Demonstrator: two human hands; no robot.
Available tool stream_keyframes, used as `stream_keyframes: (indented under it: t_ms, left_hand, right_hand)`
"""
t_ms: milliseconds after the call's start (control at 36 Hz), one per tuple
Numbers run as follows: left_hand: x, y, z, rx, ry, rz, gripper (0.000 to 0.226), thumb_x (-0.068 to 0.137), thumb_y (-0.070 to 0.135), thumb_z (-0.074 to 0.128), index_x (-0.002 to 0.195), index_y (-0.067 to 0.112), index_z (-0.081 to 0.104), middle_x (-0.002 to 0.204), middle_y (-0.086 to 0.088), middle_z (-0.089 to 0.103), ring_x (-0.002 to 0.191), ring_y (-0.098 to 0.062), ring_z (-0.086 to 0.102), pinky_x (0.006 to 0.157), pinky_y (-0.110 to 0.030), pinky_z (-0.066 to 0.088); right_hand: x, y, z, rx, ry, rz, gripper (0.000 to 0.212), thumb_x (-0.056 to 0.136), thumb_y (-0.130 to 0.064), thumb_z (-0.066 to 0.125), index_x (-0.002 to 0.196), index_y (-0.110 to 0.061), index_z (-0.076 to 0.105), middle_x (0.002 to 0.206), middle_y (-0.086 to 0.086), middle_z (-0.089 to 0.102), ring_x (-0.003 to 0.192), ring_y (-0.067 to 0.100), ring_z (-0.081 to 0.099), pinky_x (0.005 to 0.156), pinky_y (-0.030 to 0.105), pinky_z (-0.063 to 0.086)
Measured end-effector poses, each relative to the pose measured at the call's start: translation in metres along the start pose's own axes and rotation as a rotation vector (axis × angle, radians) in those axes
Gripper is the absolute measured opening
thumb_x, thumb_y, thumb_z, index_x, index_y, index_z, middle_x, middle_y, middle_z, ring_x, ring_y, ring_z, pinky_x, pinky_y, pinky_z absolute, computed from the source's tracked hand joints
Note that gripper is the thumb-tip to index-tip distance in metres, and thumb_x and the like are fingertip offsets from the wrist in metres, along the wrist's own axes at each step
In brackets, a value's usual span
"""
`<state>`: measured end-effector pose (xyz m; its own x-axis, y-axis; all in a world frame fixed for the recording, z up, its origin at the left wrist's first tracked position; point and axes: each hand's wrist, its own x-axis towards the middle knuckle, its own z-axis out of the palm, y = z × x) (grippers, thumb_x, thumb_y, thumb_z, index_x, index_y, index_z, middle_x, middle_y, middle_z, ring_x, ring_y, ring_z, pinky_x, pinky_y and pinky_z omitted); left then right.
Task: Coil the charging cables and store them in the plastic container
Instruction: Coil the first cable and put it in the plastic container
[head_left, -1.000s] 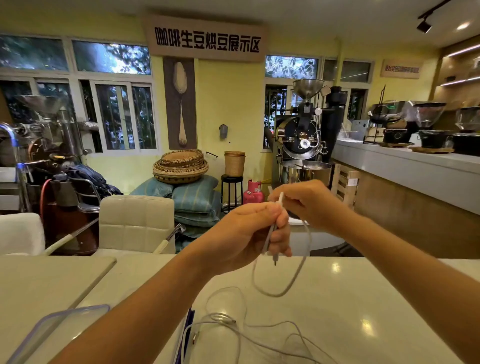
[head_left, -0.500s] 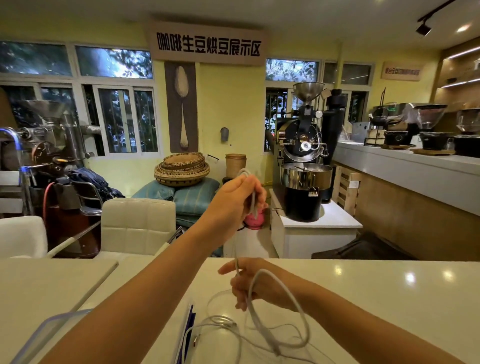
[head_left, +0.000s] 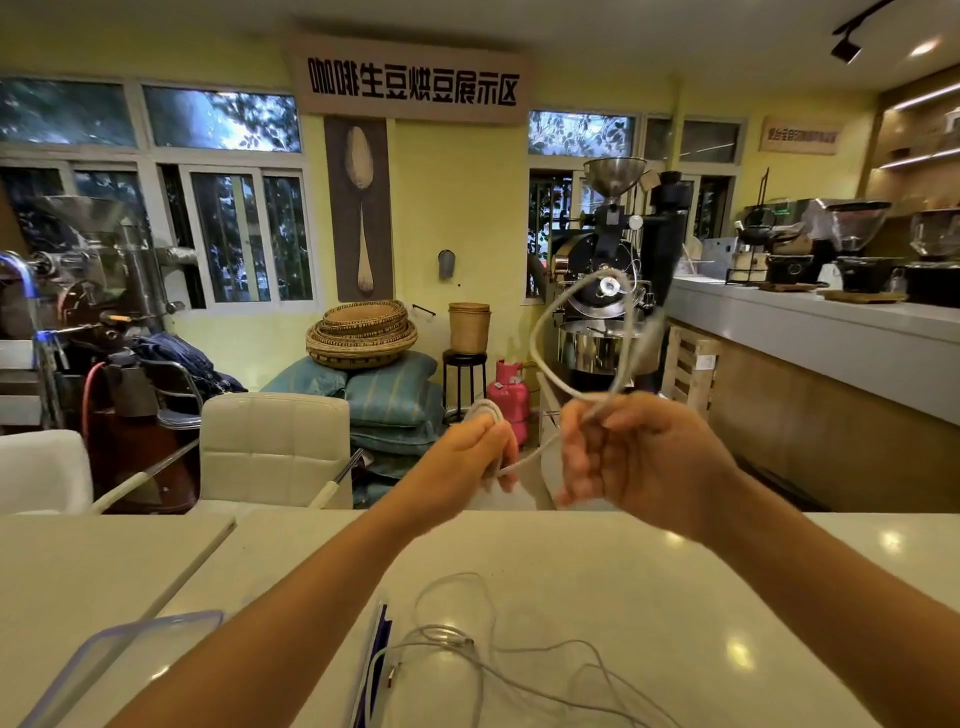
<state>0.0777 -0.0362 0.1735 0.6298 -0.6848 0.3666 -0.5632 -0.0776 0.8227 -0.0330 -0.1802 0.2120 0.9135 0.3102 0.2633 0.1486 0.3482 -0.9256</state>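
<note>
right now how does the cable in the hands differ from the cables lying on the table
The held cable is raised, gripped by the left hand and right hand; the table cables lie untouched on the white table. The held cable looks thicker, the table cables thin. The held cable arcs in one loop; the table cables sprawl loosely. Both look pale.

One left hand (head_left: 467, 452), one right hand (head_left: 639, 457), one held cable (head_left: 537, 332), two cream chairs (head_left: 275, 447) (head_left: 41, 467), one pink gas cylinder (head_left: 508, 395)
</note>
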Motion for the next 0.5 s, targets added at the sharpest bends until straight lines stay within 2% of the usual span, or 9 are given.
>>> stream_keyframes:
  t_ms: [83, 167, 278, 389, 500]
  left_hand:
    - [-0.007, 0.000, 0.013, -0.117, -0.094, -0.018, 0.038, 0.097, 0.021, 0.028, 0.068, 0.018, 0.051, 0.056, 0.009, 0.059, 0.054, -0.001, 0.052, 0.066, -0.024, 0.041]
    - [-0.013, 0.003, 0.020, -0.277, -0.146, -0.012, 0.038, 0.097, 0.020, 0.027, 0.070, 0.017, 0.052, 0.050, 0.009, 0.059, 0.050, -0.005, 0.051, 0.070, -0.033, 0.043]
    - [-0.022, 0.008, 0.027, -0.440, -0.202, -0.028, 0.040, 0.096, 0.021, 0.027, 0.069, 0.015, 0.056, 0.049, 0.007, 0.057, 0.049, -0.006, 0.052, 0.062, -0.022, 0.052]
    - [-0.025, 0.014, 0.030, -0.549, -0.223, -0.008, 0.037, 0.092, 0.026, 0.030, 0.069, 0.013, 0.056, 0.049, 0.006, 0.056, 0.050, -0.009, 0.051, 0.062, -0.020, 0.052]
    - [-0.026, 0.019, 0.030, -0.577, -0.244, 0.038, 0.030, 0.082, 0.032, 0.037, 0.067, 0.014, 0.054, 0.050, 0.007, 0.054, 0.050, -0.008, 0.048, 0.061, -0.019, 0.052]
  right_hand:
    - [0.008, -0.013, -0.004, -0.009, 0.068, -0.047, 0.015, 0.070, -0.013, 0.042, 0.071, -0.007, 0.056, 0.046, 0.002, 0.058, 0.041, 0.012, 0.056, 0.048, 0.024, 0.054]
    - [0.017, -0.016, -0.010, -0.062, 0.163, -0.078, 0.013, 0.078, -0.018, 0.044, 0.074, -0.009, 0.053, 0.043, -0.004, 0.050, 0.036, 0.006, 0.046, 0.041, 0.019, 0.047]
    - [0.030, -0.013, -0.021, -0.025, 0.274, -0.111, 0.029, 0.094, -0.016, 0.034, 0.073, -0.011, 0.053, 0.038, -0.007, 0.042, 0.034, 0.003, 0.037, 0.035, 0.014, 0.037]
    - [0.041, -0.005, -0.027, 0.025, 0.378, -0.120, 0.029, 0.094, -0.018, 0.037, 0.073, -0.010, 0.056, 0.037, -0.007, 0.040, 0.033, 0.002, 0.034, 0.033, 0.012, 0.031]
    - [0.049, 0.005, -0.026, 0.015, 0.539, -0.078, 0.020, 0.089, -0.017, 0.051, 0.073, -0.010, 0.060, 0.045, -0.005, 0.047, 0.036, 0.003, 0.039, 0.033, 0.011, 0.033]
